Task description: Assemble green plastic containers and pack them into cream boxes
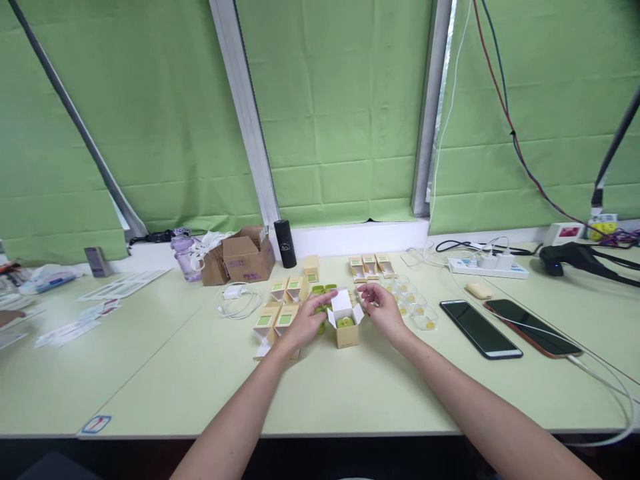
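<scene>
Small kraft carton (347, 329) stands upright on the counter (320, 393), near centre, top flaps open; a green round item (345, 323) sits inside at the mouth, not fully hidden. Left hand (306, 323) rests against the carton's left side, fingers curled loosely toward the flap; whether they pinch the flap or only touch it, cannot tell. Right hand (383, 310) hovers just right of the carton, fingers part-curled and narrow, thumb near forefinger; nothing clearly held, too small to be sure.

Left of the carton: a cluster of closed cartons with green labels (280, 313). Behind: 3 open cartons (370, 266) in a row. Right: clear round lids or shells (417, 308), some with yellow inside. Further right: 2 phones (505, 327) lying flat, 1 on a cable.

Judgement: step in hand looks like packing, item seated, box not yet closed. Next move would call for steadying the carton wall with 1 hand while folding the white inner flap (342, 301) down; care that the item sits below the rim first, or the flap will not tuck.
</scene>
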`<state>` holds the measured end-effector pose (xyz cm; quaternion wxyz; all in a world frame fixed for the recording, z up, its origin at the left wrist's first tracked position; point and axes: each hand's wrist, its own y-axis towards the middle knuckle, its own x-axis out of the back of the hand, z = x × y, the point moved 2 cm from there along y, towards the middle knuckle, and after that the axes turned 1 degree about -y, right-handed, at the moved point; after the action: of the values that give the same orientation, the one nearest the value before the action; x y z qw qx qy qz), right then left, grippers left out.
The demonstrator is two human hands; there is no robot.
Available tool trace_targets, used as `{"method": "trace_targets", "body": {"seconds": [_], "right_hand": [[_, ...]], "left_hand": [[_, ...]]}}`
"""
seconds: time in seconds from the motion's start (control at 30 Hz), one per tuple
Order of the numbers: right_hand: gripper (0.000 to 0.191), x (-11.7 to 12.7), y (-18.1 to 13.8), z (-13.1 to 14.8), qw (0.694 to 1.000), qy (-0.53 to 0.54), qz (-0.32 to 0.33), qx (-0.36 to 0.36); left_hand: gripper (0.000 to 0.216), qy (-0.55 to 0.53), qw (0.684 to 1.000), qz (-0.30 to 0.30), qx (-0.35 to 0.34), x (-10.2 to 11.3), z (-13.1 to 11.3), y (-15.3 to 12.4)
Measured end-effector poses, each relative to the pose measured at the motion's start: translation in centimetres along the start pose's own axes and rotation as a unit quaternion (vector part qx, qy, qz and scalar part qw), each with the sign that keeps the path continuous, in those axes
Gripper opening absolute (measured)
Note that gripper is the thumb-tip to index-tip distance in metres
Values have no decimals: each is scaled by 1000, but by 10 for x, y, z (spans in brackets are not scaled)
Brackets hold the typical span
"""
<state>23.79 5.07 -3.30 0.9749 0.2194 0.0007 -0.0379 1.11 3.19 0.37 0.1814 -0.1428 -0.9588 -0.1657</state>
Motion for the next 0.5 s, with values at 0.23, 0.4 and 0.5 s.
{"method": "trace_targets", "body": {"seconds": [0.23,0.4,0.5], "right_hand": [[47,-3,-2,-1,996,45,11,-76],[50,-4,-3,2,992,73,23,-103],[52,-5,-6,6,989,90,30,-114]], "left_hand": [[56,-11,999,-10,-43,-6,4,0],[49,15,998,-22,-58,-10,7,-1],[47,26,997,-29,-61,-13,8,-2]]}}
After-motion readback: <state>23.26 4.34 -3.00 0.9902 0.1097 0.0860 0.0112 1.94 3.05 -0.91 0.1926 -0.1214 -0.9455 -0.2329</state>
